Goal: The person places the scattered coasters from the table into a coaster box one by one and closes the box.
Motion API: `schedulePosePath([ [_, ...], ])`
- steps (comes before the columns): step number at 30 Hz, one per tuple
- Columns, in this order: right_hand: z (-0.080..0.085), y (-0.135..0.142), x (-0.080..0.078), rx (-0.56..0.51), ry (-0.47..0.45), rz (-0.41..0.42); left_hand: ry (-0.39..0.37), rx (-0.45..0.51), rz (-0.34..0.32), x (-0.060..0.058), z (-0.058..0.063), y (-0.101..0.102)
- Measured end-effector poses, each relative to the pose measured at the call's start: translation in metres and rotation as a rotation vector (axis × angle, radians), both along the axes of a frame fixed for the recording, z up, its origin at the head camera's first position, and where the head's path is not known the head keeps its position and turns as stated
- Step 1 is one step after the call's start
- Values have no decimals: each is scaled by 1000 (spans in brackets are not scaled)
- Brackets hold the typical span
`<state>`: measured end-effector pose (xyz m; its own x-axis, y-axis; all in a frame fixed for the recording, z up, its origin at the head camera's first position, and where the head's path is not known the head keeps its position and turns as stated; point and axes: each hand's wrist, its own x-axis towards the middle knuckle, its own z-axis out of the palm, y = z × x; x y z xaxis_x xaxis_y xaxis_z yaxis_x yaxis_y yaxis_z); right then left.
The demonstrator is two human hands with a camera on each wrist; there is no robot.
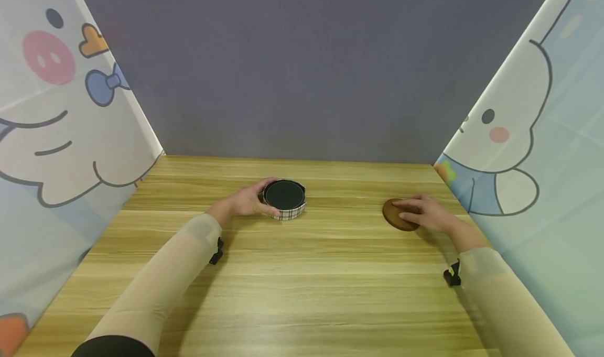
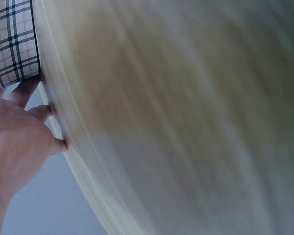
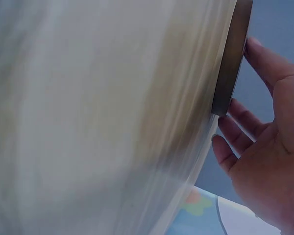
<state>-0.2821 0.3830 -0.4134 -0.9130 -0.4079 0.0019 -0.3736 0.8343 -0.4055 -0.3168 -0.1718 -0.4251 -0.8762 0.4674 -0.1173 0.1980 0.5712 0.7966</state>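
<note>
A round coaster holder (image 1: 289, 215) with a black, white and pink plaid side stands towards the back of the table, left of its middle. A black disc (image 1: 284, 195) fills its top. My left hand (image 1: 248, 200) grips the holder from the left, thumb along the near side and fingers behind. In the left wrist view the plaid side (image 2: 17, 41) shows close by the fingers. Farther right, a brown round coaster (image 1: 395, 218) lies flat. My right hand (image 1: 427, 214) rests its fingertips on it; in the right wrist view the coaster's thick edge (image 3: 231, 63) shows beside the loosely spread fingers.
A wood-grain table (image 1: 302, 294) spans the space. A dark grey panel (image 1: 302, 68) stands behind it, with cartoon-printed cloths at the left (image 1: 52, 137) and right (image 1: 557, 163). Small black devices (image 1: 216, 251) are strapped at both wrists.
</note>
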Motion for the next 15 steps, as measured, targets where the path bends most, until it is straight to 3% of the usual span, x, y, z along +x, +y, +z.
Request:
schedulePosePath([
  [5,1,-4,0,12,-13,-35,-6,16,0,0,-1,0],
  [15,3,-4,5,38,-78,-5,-20,21,7,1,0,1],
])
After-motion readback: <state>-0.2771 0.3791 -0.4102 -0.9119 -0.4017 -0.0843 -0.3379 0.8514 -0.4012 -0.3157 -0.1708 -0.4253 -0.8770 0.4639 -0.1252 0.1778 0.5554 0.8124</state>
